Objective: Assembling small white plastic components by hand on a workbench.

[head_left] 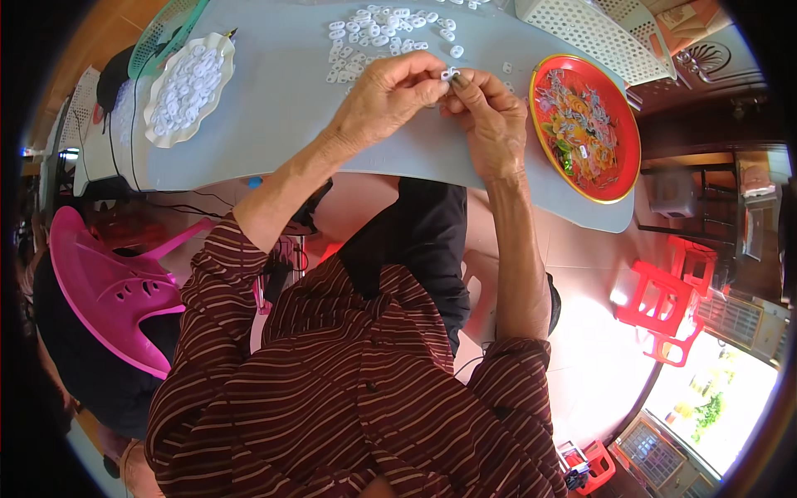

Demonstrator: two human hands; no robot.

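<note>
I see the left hand (397, 90) and right hand (491, 116), fingertips clamped on a white piece (449, 74); red tray (628, 124) at right.

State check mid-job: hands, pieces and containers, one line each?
Left hand, pinched at the held piece.
Right hand, pinched at the held piece.
Held piece, between both hands' fingertips.
Loose pieces, scattered on the table.
White dish, heaped with white pieces.
Red tray, holding small pale bits.
Green basket, partly out of frame.
Crate, contents unclear.
</note>
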